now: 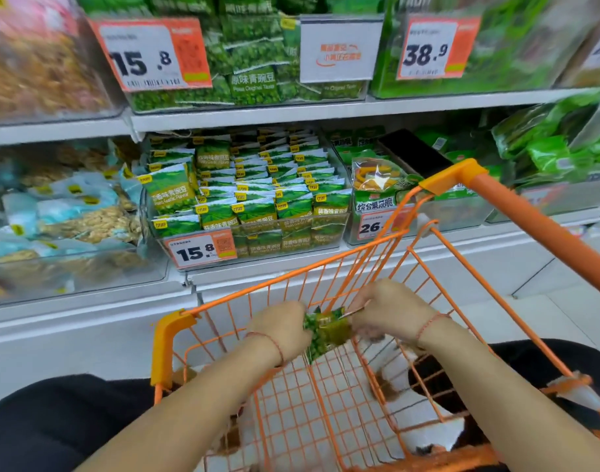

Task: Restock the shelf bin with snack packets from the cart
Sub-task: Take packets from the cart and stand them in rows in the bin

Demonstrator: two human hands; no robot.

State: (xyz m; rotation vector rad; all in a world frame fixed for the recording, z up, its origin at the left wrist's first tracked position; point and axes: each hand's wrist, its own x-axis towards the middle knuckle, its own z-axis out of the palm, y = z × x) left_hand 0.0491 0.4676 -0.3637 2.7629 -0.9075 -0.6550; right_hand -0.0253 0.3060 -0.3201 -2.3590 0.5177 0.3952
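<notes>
Both my hands meet over the orange wire cart [329, 396]. My left hand [281, 330] and my right hand [389, 311] together grip a small bunch of green pea snack packets [326, 332], one hand on each side of it. Straight ahead on the middle shelf stands the clear shelf bin [326, 233], packed with rows of the same green and yellow garlic pea packets [257, 195]. An orange price tag reading 15.8 [201, 250] hangs on the bin's front. The cart's floor under my hands shows only wire mesh.
The cart's orange handle [537, 226] runs across the right. A bin of mixed vegetable crisps [380, 185] sits right of the pea bin, and bins of nut packets [70, 212] sit left. The upper shelf holds original-taste pea packs [254, 66]. White floor tiles lie below.
</notes>
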